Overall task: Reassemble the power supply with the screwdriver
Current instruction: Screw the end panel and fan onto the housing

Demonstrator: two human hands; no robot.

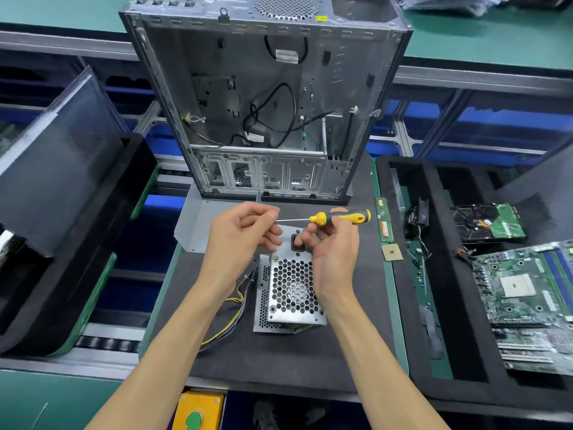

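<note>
A metal power supply (290,290) with a honeycomb grille lies on the dark mat, its yellow and purple wires (231,318) trailing to the left. Just above it, my right hand (333,252) grips the yellow and black screwdriver (339,217), which lies level with its shaft pointing left. My left hand (240,240) pinches the shaft's tip between thumb and fingers. Whether a screw sits at the tip is hidden by the fingers.
An open computer case (266,100) stands behind the hands, with a grey side panel (193,225) under it. To the right lie a RAM stick (384,221), a CPU (392,252), a hard drive (490,223) and a motherboard (524,283). A black tray (62,193) sits at the left.
</note>
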